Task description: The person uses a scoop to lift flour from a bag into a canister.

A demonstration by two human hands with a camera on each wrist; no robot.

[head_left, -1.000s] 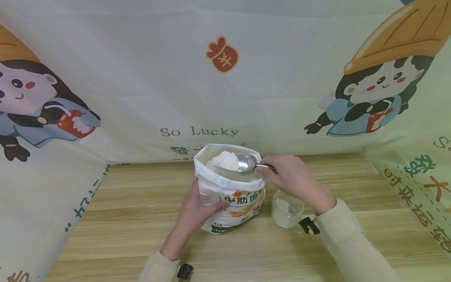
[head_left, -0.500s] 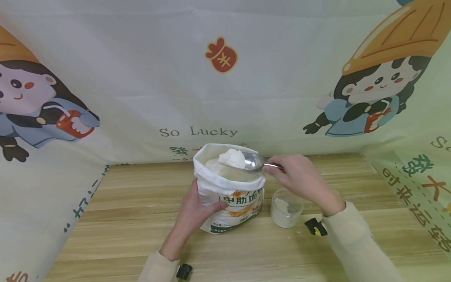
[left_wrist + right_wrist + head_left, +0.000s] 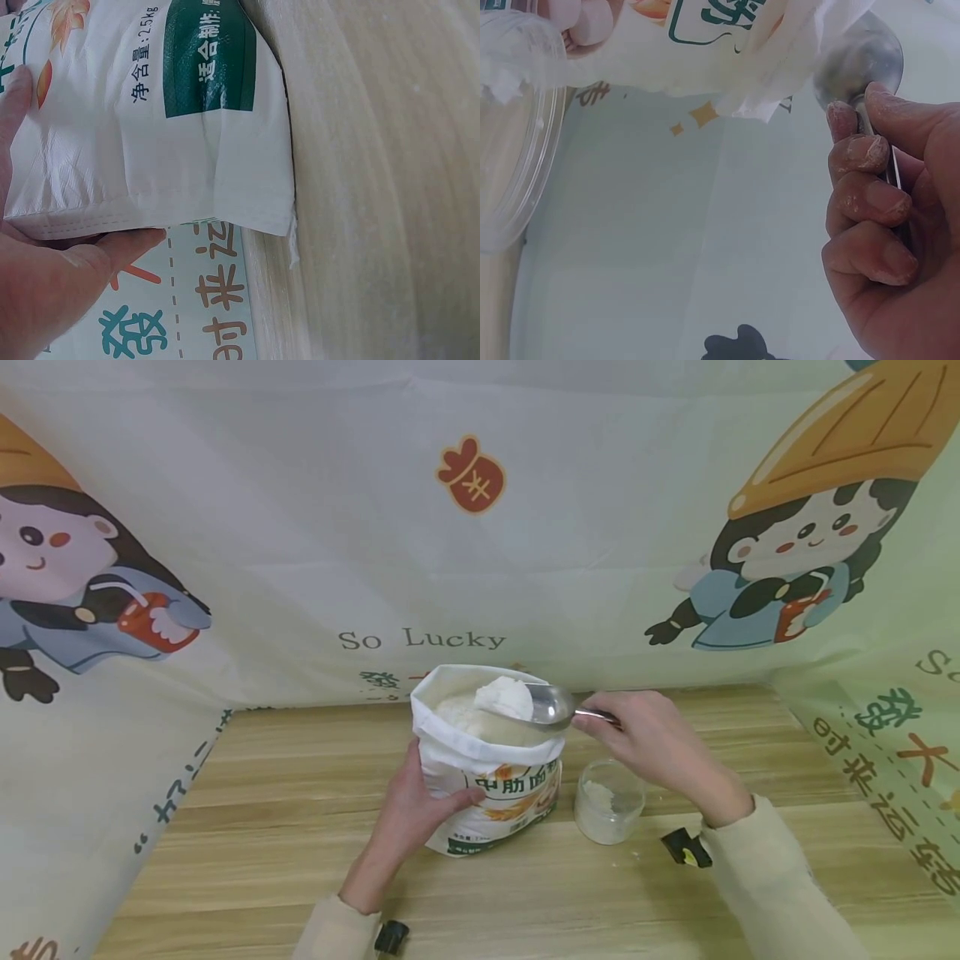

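A white flour bag (image 3: 510,814) with a rolled-down rim stands open-mouthed on the table, flour showing inside. My left hand (image 3: 415,810) grips its left side, thumb across the printed front; in the left wrist view the fingers reach round the bag's side edge. With fingers curled round the handle, my right hand (image 3: 656,743) holds a metal scoop (image 3: 553,706) level over the bag's mouth. A heap of white flour (image 3: 504,697) fills the scoop's front. Below the right hand stands a clear round container (image 3: 609,818) with some flour in it.
The wood-grain table (image 3: 262,827) carries a few specks of flour near the container. Printed cloth (image 3: 337,527) hangs behind and on both sides, close behind the bag. A black wrist-camera mount (image 3: 686,847) sits at the right sleeve.
My right hand has moved to the right, drawing the loaded scoop from the middle of the bag's mouth toward its right rim. The left hand and bag have stayed put.
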